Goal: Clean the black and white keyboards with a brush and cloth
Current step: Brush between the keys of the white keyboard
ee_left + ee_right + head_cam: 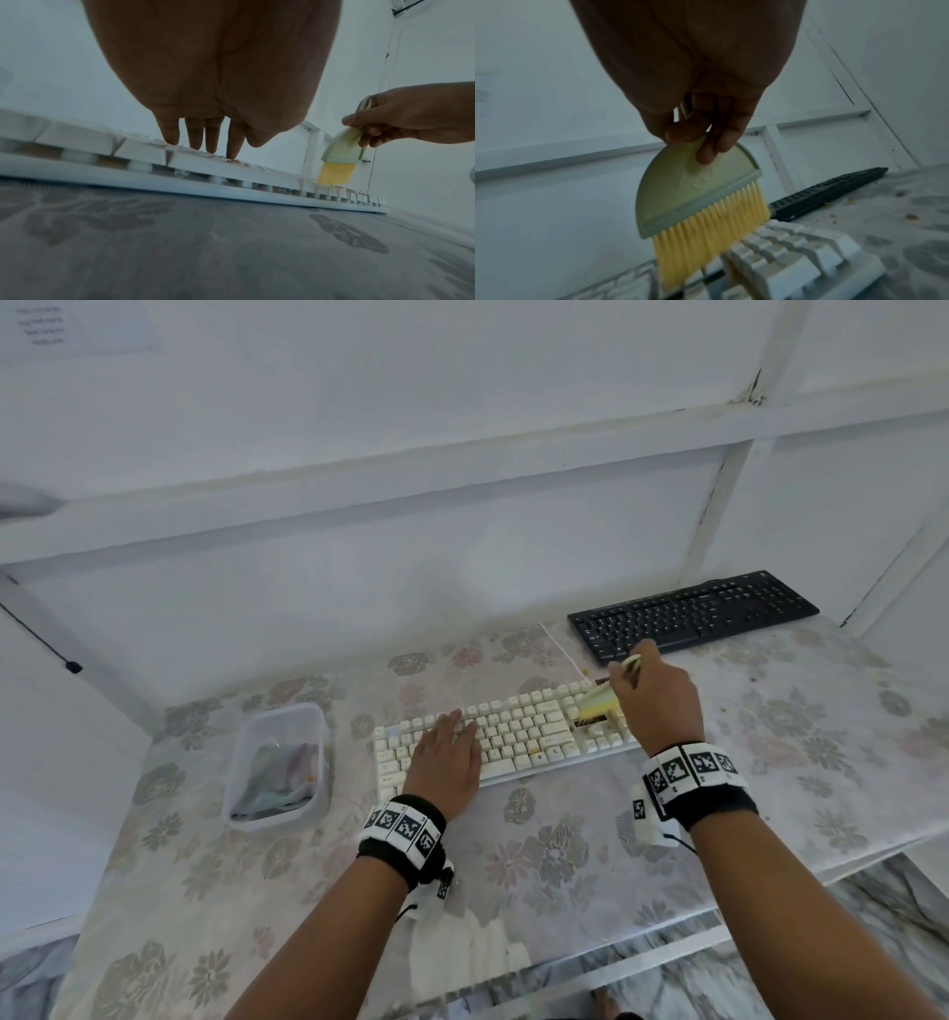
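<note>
Brushing the white keyboard (pixel 506 737), which lies long-axis left to right across the middle of the desk (pixel 565 855). My right hand (pixel 660 701) pinches the brush (pixel 695 194) by its handle, yellow bristles down on the right-hand keys. My left hand (pixel 447 752) rests flat, fingers straight, on the left keys. Keys look yellowed and crumb-flecked. Black keyboard (pixel 693 613) sits at the far right corner, nearer my right hand.

You face a table (pixel 565 860) under a floral cover. On it lie a white keyboard (pixel 518 737), a black keyboard (pixel 693 613) behind, a clear tub (pixel 241 788) at left, and what look like crumbs (pixel 912 216).
</note>
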